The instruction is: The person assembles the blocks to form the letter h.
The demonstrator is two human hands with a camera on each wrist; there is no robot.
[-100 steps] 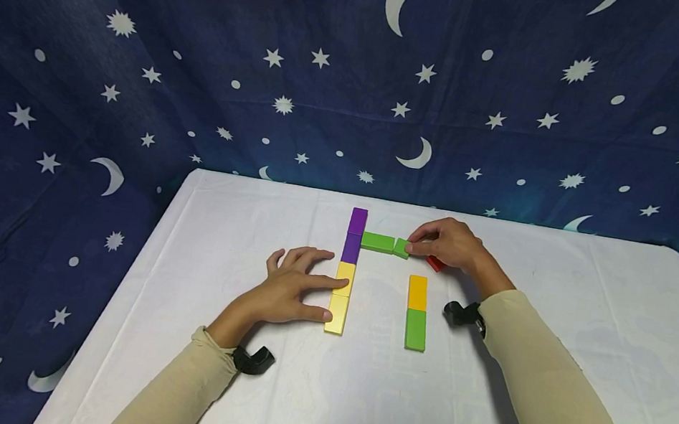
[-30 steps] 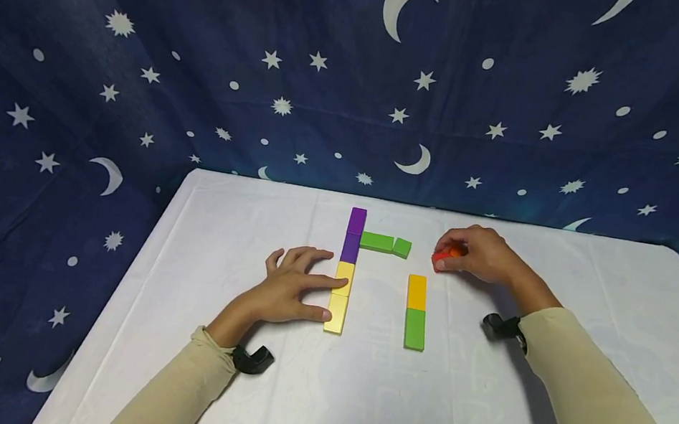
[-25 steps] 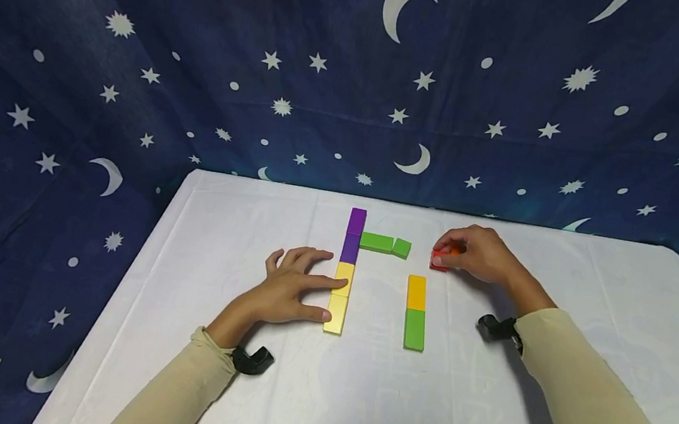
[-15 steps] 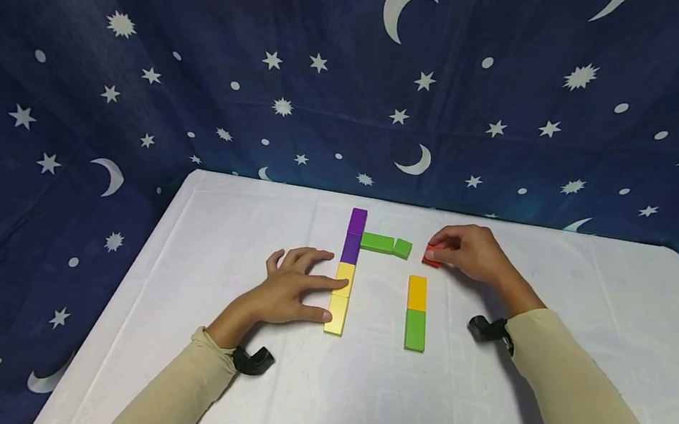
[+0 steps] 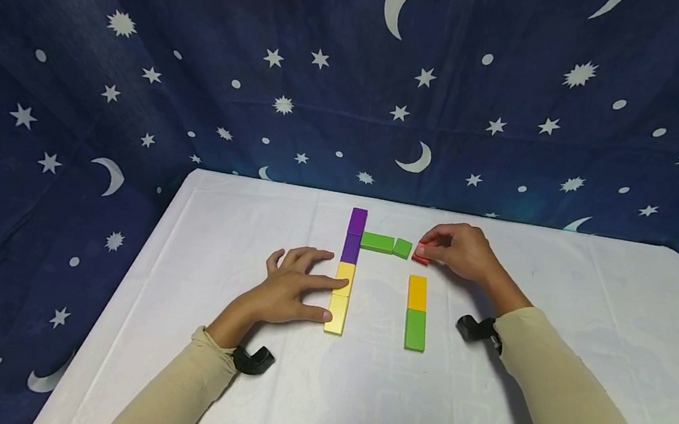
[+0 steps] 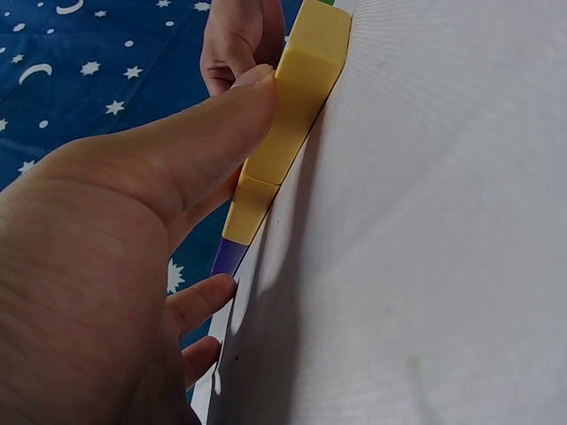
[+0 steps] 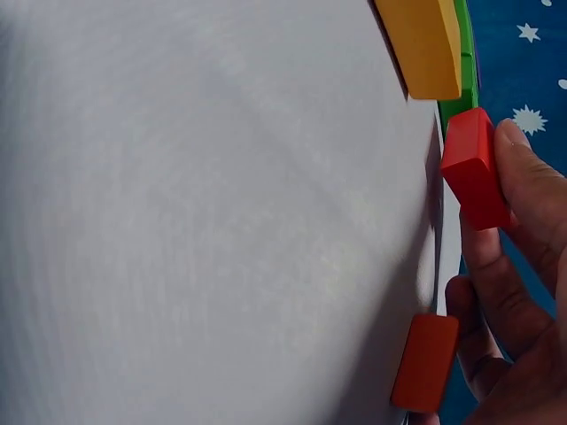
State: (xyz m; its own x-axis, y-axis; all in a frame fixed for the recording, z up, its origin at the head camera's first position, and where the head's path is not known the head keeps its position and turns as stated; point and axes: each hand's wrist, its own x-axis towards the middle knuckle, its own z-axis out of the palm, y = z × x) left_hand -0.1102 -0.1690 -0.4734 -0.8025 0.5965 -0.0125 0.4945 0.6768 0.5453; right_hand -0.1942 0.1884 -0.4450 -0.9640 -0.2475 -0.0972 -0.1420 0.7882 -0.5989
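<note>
My right hand (image 5: 461, 251) pinches a red block (image 7: 474, 168) between thumb and fingers, just right of a small, slightly tilted green block (image 5: 402, 248). An orange block (image 7: 425, 363) shows beside the lower fingers of that hand in the right wrist view; the head view hides it behind the hand. My left hand (image 5: 282, 294) spreads its fingers, the index finger on the upper yellow block (image 5: 345, 271) and the thumb at the edge of the lower yellow block (image 5: 336, 317). Purple blocks (image 5: 351, 248) continue that column upward. A longer green block (image 5: 377, 243) extends right from it.
An orange-yellow block (image 5: 417, 292) and a green block (image 5: 416, 331) lie end to end, nearer the front than the right hand. The white tabletop (image 5: 345, 401) ends at the back against a dark blue star-and-moon cloth (image 5: 325, 130).
Earlier my right hand was at the small green block, then farther right holding the red block. Over the last second it has moved left with the red block. My left hand stays put.
</note>
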